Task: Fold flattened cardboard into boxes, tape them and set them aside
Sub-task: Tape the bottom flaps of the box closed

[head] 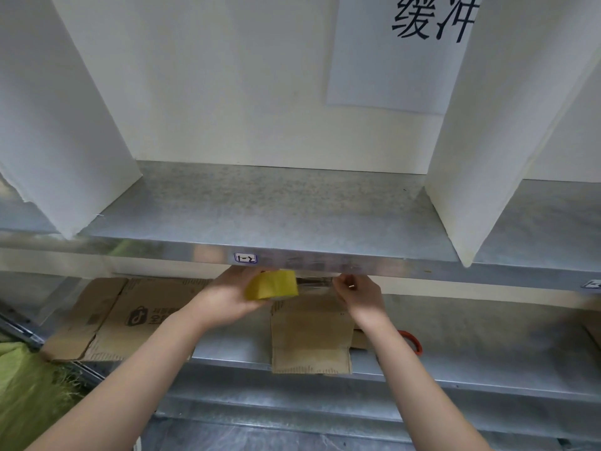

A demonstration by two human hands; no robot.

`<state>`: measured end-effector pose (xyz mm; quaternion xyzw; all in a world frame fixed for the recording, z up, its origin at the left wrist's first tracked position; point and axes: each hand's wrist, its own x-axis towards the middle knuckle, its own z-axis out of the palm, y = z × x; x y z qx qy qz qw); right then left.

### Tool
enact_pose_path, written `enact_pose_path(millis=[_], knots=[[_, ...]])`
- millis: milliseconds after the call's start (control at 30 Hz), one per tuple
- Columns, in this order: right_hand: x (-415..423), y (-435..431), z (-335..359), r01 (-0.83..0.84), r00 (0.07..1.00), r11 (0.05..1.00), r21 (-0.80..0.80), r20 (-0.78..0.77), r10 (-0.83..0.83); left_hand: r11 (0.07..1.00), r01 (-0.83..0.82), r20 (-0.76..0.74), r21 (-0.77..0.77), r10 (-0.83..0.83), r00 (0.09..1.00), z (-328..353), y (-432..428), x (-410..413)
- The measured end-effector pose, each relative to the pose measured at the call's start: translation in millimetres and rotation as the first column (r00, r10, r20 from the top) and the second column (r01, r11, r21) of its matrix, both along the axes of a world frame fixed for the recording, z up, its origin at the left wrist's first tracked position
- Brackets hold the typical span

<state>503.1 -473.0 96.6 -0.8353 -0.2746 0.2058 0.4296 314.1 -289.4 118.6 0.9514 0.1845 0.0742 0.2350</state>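
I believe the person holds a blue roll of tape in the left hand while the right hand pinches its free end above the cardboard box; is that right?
Not quite: the head view shows the roll of tape is yellow, not blue. Otherwise yes: the left hand holds it while the right hand pinches its free end above the cardboard box.

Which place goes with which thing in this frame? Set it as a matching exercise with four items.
Things:
1 yellow tape roll
2 flattened cardboard
3 red handle
4 paper sign

Places:
A on the wall above the upper shelf
B in the left hand
C left part of the lower shelf
D lower shelf, right of the right arm

Pairs: 1-B, 2-C, 3-D, 4-A.
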Motion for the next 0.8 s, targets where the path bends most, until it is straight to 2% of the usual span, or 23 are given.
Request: enact_pose_path(millis=[100, 267, 333, 433, 467, 533, 633, 733, 800], knots=[[0, -6, -1, -0.029, 0.999, 1.000, -0.007, 0.014, 0.029, 0.986, -0.107, 0.000, -0.127, 0.108, 0.994, 3, 1, 3], [0, -13, -3, 0.000, 1.000, 1.000, 0.023, 0.003, 0.000, 0.976, -0.108, 0.002, -0.192, 0.110, 0.994, 1, -3, 5], [2, -17, -3, 0.035, 0.999, 0.999, 0.032, 0.015, -0.035, 0.985, -0.099, -0.012, -0.142, 0.099, 0.995, 5, -3, 6], [6, -19, -3, 0.039, 0.999, 0.999, 0.029, 0.012, -0.039, 0.989, -0.149, -0.073, 0.018, 0.150, 0.986, 9, -1, 7], [8, -17, -4, 0.046, 0.999, 0.999, 0.012, -0.003, -0.046, 0.985, -0.170, -0.093, 0.016, 0.171, 0.981, 12, -3, 7], [15, -12, -6, 0.082, 0.992, 0.997, 0.017, -0.094, -0.080, 0.974, -0.224, -0.139, -0.037, 0.217, 0.966, 12, -3, 13], [26, -7, -8, 0.147, 0.941, 0.982, 0.122, -0.324, -0.101, 0.940, -0.326, -0.205, -0.100, 0.301, 0.931, 16, -4, 25], [33, -9, -7, 0.181, 0.881, 0.967, 0.181, -0.466, -0.078, 0.816, -0.476, -0.236, -0.328, 0.417, 0.878, 21, -6, 39], [37, -12, -10, 0.187, 0.872, 0.967, 0.171, -0.482, -0.083, 0.745, -0.544, -0.325, -0.385, 0.443, 0.836, 20, -8, 45]])
